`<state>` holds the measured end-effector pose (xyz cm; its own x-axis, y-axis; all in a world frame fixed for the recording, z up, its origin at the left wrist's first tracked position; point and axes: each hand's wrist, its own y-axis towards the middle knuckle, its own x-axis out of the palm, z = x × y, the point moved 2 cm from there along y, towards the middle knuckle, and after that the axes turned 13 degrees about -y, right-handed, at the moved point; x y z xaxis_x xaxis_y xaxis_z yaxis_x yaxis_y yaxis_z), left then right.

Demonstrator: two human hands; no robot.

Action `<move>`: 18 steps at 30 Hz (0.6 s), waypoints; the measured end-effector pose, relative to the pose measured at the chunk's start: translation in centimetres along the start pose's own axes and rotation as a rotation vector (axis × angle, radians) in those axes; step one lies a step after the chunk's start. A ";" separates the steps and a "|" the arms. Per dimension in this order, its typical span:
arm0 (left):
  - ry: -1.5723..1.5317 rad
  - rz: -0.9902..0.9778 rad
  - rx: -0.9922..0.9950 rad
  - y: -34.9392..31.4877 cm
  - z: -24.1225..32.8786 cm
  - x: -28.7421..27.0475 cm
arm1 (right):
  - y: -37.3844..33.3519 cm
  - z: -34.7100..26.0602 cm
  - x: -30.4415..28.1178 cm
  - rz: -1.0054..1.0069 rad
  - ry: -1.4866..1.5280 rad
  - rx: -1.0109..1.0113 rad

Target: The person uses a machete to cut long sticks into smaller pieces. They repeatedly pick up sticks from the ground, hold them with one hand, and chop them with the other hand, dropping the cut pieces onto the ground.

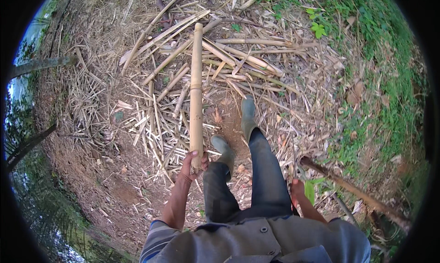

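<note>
A thick, pale yellow bamboo pole stretches away from me, ringed by nodes along its length. Around its near end my left hand is closed, thumb on one side and fingers on the other. Low beside my right leg, my right hand is closed in a grip. A thin, dark, upright line shows just above that fist, but I cannot make out what is held. Split bamboo pieces lie in a loose heap beyond my boots, partly behind the pole's far end.
Many thin bamboo slivers litter the ground at the left. My rubber boots stand on bare soil and chips. A brown wooden pole slants at the lower right. Green plants grow along the right side; thin trunks stand at the left.
</note>
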<state>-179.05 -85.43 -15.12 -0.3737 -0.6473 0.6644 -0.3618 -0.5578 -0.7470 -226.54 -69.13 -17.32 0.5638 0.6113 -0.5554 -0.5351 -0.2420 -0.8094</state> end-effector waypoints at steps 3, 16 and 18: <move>-0.189 -0.167 -0.060 -7.5 -2.3 2.5 | -4.4 -3.2 -2.2 0.052 0.281 -0.140; 0.074 -0.037 0.048 -15.2 -3.7 7.9 | -11.8 -10.8 -11.0 0.134 0.393 -0.458; -0.039 -0.127 0.012 -14.5 -4.0 8.4 | -10.2 -9.7 -10.3 0.089 0.445 -0.446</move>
<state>-180.35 -80.65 1.39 -0.2918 -0.5906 0.7524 -0.3939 -0.6426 -0.6572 -220.77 -80.27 -5.18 0.7882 0.2260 -0.5724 -0.3323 -0.6266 -0.7049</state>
